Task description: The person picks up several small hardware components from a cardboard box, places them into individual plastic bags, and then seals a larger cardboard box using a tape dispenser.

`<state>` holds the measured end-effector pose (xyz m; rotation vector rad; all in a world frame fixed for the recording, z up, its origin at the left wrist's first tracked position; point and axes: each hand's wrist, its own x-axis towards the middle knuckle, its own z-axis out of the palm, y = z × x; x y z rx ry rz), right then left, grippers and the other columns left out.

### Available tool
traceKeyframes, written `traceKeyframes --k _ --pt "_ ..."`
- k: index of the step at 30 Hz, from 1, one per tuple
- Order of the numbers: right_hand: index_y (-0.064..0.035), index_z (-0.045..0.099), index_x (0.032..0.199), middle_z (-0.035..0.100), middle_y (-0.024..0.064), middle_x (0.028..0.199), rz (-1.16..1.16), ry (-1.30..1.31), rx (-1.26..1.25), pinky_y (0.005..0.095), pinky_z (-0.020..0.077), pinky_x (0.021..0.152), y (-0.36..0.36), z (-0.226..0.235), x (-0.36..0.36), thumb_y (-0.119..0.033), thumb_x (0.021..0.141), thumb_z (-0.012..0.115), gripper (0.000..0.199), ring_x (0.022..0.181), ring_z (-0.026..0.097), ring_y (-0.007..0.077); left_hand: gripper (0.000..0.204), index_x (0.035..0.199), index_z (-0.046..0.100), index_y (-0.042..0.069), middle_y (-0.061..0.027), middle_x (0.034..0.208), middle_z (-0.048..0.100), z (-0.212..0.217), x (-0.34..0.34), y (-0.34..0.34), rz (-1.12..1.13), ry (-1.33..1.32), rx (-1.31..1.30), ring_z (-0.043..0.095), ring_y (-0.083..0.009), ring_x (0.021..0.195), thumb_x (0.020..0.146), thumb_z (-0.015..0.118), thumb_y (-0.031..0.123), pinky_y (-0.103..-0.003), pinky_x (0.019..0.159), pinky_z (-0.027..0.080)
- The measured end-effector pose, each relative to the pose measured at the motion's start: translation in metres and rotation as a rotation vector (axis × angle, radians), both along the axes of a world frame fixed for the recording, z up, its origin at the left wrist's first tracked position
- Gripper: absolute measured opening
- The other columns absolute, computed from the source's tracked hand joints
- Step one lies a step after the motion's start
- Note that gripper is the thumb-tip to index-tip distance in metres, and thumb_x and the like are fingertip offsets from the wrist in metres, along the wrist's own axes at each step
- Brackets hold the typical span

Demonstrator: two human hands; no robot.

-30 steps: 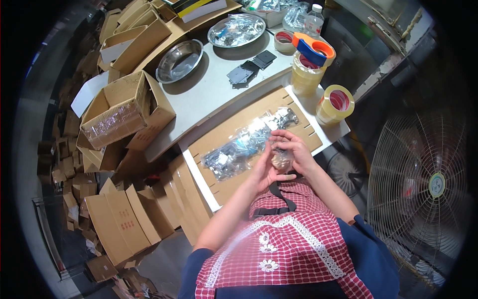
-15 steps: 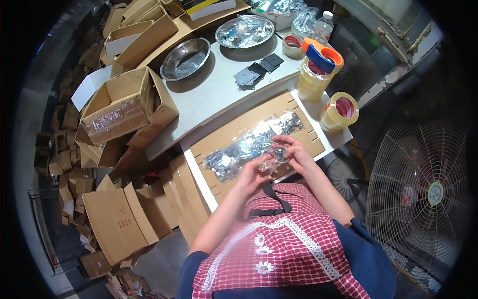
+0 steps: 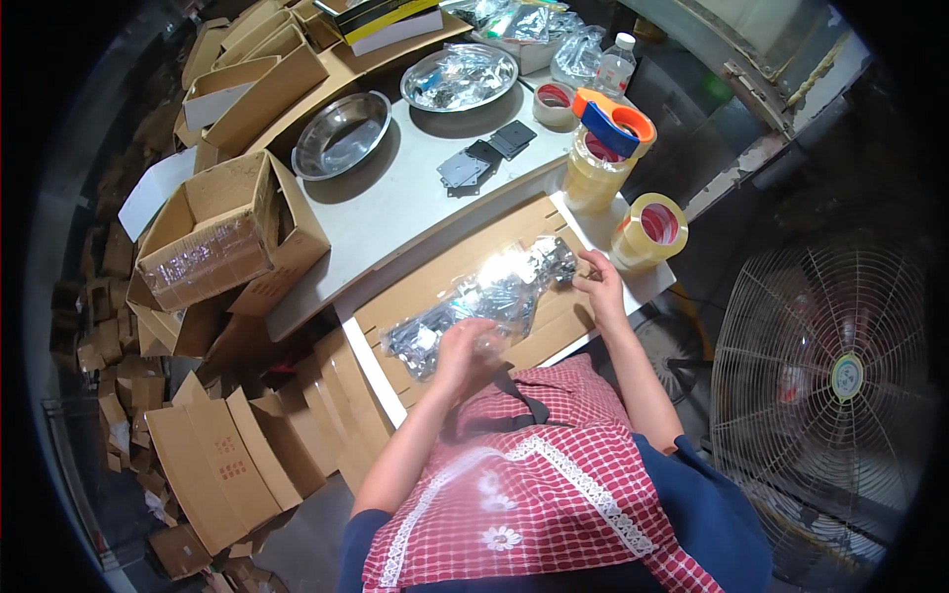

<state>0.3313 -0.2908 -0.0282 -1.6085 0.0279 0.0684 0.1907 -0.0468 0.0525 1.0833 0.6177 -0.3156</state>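
Observation:
Several clear plastic bags of dark metal hardware (image 3: pixel 445 314) lie in a row on a flat cardboard sheet (image 3: pixel 407 281). My left hand (image 3: pixel 463 351) is closed at the near side of the row, with a crinkled clear plastic bag (image 3: pixel 491 342) at its fingertips. The bag's contents are hard to make out. At the right end of the row, my right hand (image 3: pixel 602 289) has thumb and fingers pressed together beside the dark parts. Whatever sits in that pinch is too small to tell.
Clear tape rolls (image 3: pixel 649 231) and an orange-and-blue tape dispenser (image 3: pixel 615 121) stand on the right. Farther back are black plates (image 3: pixel 473 164), a steel bowl (image 3: pixel 342 135) and a bowl of bagged parts (image 3: pixel 459 77). Cardboard boxes (image 3: pixel 213 232) crowd the left; a caged fan (image 3: pixel 840 381) stands right.
My hands have drawn apart from over the bags. The left moved left with the clear bag, the right toward the row's right end. The whole view shifted slightly.

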Motion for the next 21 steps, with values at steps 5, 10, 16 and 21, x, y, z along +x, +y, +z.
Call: traceKeyframes --k 5,10,16,21 --pt "-0.0031 0.069 0.105 0.059 0.0058 0.098 0.031 -0.122 -0.369 0.0277 0.0504 0.081 -0.004 -0.008 -0.019 0.002 0.08 0.065 0.026 0.089 0.061 0.0156 0.021 0.096 0.067 0.004 -0.0016 0.075 0.065 -0.036 -0.025 0.019 -0.071 -0.084 0.43 0.061 -0.011 0.068 0.095 0.059 0.023 -0.025 0.061 0.05" --pt "-0.0036 0.068 0.105 0.062 0.0123 0.099 0.188 -0.319 -0.59 0.0314 0.0521 0.079 0.001 -0.016 -0.019 -0.005 0.086 0.064 0.02 0.087 0.064 0.0224 0.029 0.104 0.066 0.006 -0.0049 0.08 0.067 -0.043 -0.042 0.01 -0.185 -0.077 0.947 0.063 -0.0129 0.072 0.087 0.069 0.029 -0.03 0.067 0.05" --pt "-0.0039 0.06 0.115 0.065 0.0181 0.107 0.25 -0.116 -0.689 0.0452 0.0517 0.086 0.015 0.006 -0.018 -0.007 0.089 0.058 0.027 0.098 0.063 0.0387 0.043 0.117 0.059 0.01 -0.016 0.094 0.072 -0.037 -0.049 -0.005 -0.25 -0.054 1.023 0.071 -0.0325 0.087 0.085 0.069 0.036 -0.041 0.078 0.054" --pt "-0.0025 0.06 0.112 0.065 0.017 0.098 0.458 -0.438 -0.681 0.0411 0.0529 0.077 0.034 0.023 -0.053 -0.008 0.09 0.061 0.023 0.089 0.066 0.0346 0.043 0.124 0.055 0.011 -0.019 0.093 0.071 -0.034 -0.059 -0.004 -0.312 -0.084 1.121 0.07 -0.0384 0.089 0.088 0.064 0.033 -0.048 0.078 0.054"
